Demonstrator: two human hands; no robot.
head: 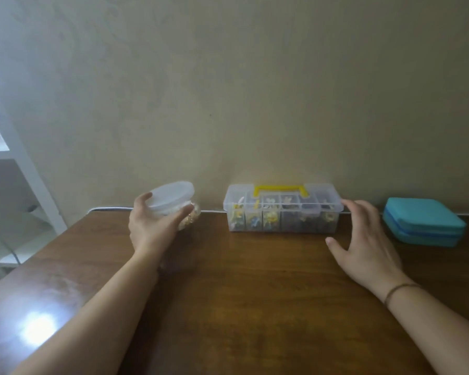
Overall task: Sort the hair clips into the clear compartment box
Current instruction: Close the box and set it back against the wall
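A clear compartment box point(282, 209) with a yellow handle stands shut at the back of the wooden table, against the wall. Small coloured hair clips show through its several compartments. My left hand point(152, 226) grips a round clear jar point(178, 205) with a white lid, tilted and lifted off the table left of the box. Pale clips show inside the jar. My right hand point(363, 239) hovers with fingers spread just right of the box, its fingertips by the box's right end.
A teal zip case point(423, 226) lies at the back right of the table point(241, 293). A white cable runs along the table's back edge. A white shelf frame point(25, 171) stands beyond the table's left edge.
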